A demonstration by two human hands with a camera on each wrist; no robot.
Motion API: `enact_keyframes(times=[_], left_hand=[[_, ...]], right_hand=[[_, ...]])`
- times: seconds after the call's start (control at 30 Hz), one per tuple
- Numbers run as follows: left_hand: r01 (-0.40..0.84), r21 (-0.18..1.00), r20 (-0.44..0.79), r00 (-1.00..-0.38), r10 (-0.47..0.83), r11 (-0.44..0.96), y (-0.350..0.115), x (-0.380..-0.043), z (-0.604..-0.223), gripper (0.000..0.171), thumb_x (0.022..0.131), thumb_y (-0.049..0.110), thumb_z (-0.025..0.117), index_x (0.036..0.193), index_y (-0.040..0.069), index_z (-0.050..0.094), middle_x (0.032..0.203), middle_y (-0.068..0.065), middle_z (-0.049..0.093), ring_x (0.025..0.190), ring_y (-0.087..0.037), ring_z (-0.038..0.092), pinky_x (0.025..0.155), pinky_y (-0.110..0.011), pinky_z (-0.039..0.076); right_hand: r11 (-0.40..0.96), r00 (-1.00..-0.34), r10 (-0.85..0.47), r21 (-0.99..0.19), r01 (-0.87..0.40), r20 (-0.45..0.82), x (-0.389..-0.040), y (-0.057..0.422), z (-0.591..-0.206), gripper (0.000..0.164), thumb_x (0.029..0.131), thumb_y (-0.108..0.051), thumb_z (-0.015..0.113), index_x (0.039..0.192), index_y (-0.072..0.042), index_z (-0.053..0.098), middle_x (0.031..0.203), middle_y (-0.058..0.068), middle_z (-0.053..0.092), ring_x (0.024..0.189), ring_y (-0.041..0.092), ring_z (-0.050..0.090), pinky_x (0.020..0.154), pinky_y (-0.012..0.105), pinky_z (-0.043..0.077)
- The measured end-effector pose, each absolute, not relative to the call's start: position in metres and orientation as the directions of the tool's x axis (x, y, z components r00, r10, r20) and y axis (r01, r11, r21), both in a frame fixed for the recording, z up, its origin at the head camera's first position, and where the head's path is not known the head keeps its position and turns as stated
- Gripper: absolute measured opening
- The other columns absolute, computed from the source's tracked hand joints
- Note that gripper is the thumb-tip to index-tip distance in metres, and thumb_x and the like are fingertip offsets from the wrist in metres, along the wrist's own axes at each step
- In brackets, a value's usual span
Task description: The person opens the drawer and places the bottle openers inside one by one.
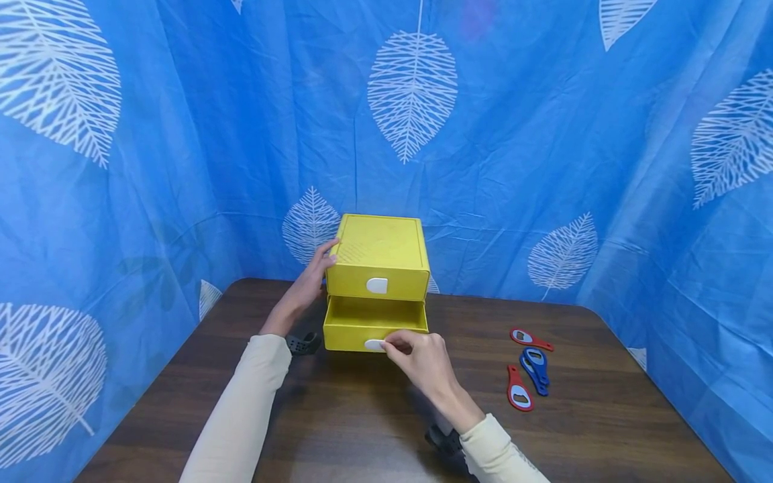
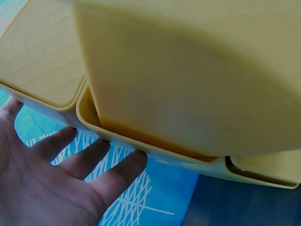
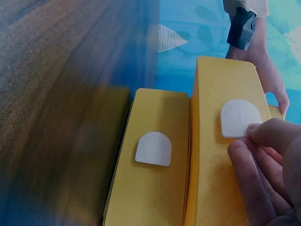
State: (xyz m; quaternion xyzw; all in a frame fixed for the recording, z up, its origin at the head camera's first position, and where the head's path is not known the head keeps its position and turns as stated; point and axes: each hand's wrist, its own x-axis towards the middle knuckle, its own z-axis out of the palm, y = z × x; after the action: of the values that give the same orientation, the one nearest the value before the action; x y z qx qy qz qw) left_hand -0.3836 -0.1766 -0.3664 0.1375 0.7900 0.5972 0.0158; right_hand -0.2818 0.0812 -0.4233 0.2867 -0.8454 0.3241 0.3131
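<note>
A yellow drawer unit (image 1: 379, 243) with white tab handles stands on the table. Its pulled-out drawer (image 1: 347, 337) sits below the top drawer, and the part of its inside that shows holds nothing. My right hand (image 1: 425, 362) pinches this drawer's white handle (image 3: 239, 117) between thumb and finger. Beneath it, a lower drawer (image 3: 153, 193) with its own handle is seen in the right wrist view, pushed in. My left hand (image 1: 311, 278) rests against the unit's left side with fingers spread and fairly straight, fingertips (image 2: 136, 162) touching the yellow wall.
On the right of the dark wooden table (image 1: 598, 416) lie bottle openers: a red one (image 1: 531, 339) at the back, two overlapping blue ones (image 1: 535, 365), and another red one (image 1: 518, 389) nearer. A blue curtain (image 1: 513, 168) with white leaf prints hangs behind and along the sides.
</note>
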Motion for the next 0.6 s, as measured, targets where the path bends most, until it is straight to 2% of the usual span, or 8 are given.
enact_keyframes(times=[0.6], left_hand=[[0.194, 0.943, 0.132, -0.964, 0.230, 0.272, -0.176, -0.379, -0.363, 0.064, 0.107, 0.055, 0.030, 0.165, 0.034, 0.013, 0.174, -0.008, 0.001, 0.157, -0.045, 0.013, 0.113, -0.081, 0.017]], right_hand=[[0.600, -0.595, -0.330, -0.324, -0.732, 0.733, -0.258, 0.086, -0.425, 0.010, 0.081, -0.009, 0.086, 0.084, -0.017, 0.080, 0.077, -0.010, 0.076, 0.066, -0.005, 0.065, 0.061, 0.012, 0.053]])
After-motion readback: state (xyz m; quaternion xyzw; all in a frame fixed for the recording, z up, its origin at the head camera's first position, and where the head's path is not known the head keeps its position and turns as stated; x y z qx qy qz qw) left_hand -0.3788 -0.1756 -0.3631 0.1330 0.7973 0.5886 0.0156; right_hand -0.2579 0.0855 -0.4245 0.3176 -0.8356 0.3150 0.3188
